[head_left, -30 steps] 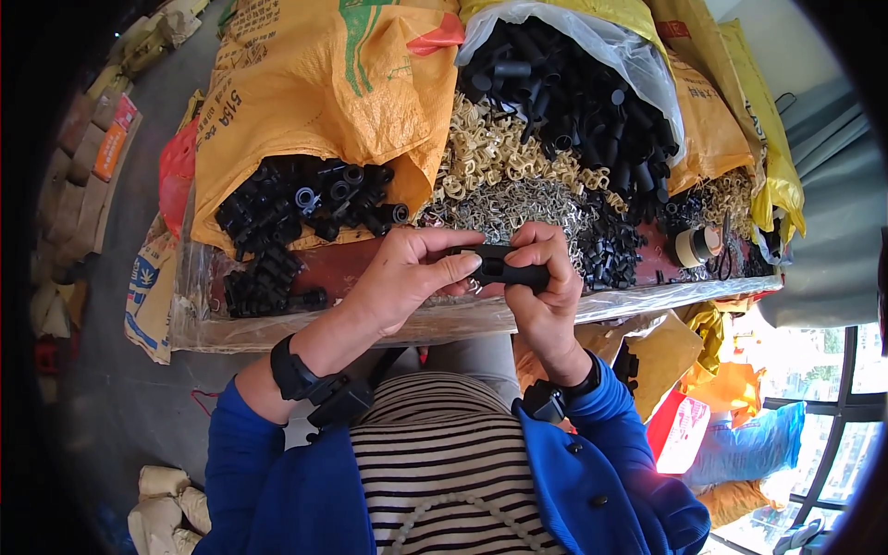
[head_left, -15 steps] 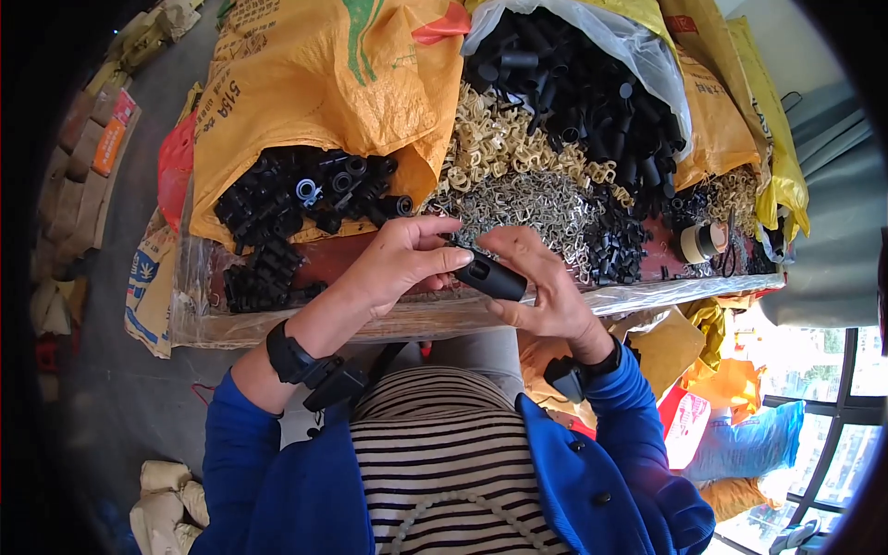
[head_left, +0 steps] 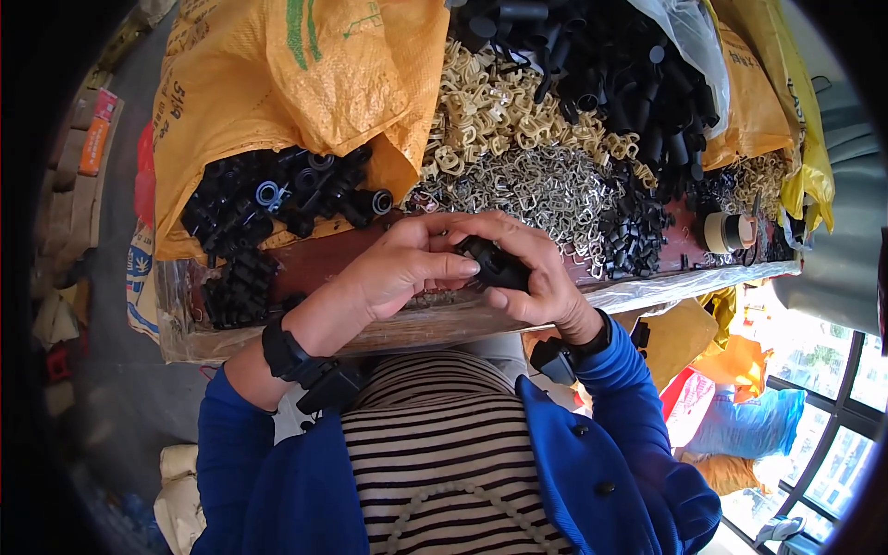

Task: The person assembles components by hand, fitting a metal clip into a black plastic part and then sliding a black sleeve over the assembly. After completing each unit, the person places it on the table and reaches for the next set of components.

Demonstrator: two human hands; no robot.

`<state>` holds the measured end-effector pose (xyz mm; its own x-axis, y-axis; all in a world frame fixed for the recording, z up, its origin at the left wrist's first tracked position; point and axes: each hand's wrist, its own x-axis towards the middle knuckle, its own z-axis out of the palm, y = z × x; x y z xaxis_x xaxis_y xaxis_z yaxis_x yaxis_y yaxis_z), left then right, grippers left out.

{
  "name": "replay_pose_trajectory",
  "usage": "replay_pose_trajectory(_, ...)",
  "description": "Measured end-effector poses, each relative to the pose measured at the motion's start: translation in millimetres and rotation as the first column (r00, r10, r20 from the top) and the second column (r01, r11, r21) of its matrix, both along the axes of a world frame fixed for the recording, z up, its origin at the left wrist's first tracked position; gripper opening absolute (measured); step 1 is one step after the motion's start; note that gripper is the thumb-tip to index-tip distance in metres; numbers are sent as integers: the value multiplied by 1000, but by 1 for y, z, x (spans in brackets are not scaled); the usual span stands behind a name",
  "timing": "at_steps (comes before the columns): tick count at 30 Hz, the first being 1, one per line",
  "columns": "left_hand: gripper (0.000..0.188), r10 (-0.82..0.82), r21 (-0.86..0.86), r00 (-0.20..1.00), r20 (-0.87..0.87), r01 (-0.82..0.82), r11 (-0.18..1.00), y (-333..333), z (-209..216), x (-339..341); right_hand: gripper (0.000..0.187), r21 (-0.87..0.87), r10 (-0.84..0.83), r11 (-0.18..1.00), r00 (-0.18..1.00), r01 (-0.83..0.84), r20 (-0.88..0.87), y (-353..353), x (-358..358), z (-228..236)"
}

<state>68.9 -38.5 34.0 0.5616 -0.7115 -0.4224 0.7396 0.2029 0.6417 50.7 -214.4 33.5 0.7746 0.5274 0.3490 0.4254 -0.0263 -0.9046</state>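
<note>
Both hands meet over the near edge of the table, around one black plastic cylinder point(head_left: 500, 266) with an opening in its side. My left hand point(head_left: 407, 264) pinches its left end, the thumb lying beside the opening. Wrapped round the other end is my right hand point(head_left: 541, 273), its index finger along the far side and its thumb below. Whether a smaller piece sits between the left fingertips is hidden. Beyond the hands lie a heap of silvery metal clips point(head_left: 546, 199) and a pile of small black pieces point(head_left: 636, 231).
An orange woven sack point(head_left: 305, 102) spills black ringed fittings point(head_left: 277, 190) at the left. Cream plastic parts point(head_left: 490, 111) and black cylinders point(head_left: 638, 102) are heaped farther back. A tape roll point(head_left: 726, 231) and scissors stand at the right. Plastic film covers the table edge point(head_left: 684, 287).
The cylinder has turned so its end faces more toward the left and away. My right fingers have closed further round it, and the hands are closer together. The whole view has shifted slightly.
</note>
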Motion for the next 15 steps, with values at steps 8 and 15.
replay_pose_trajectory(8,51,20,-92,999,-27,-23,995,-7,-4,-14,47,56,-194,979,978,199,-80,-3,-22,9)
replay_pose_trajectory(15,51,10,10,994,112,-11,1000,-5,15,-38,46,-3,-271,962,961,271,-47,-14,-62,21)
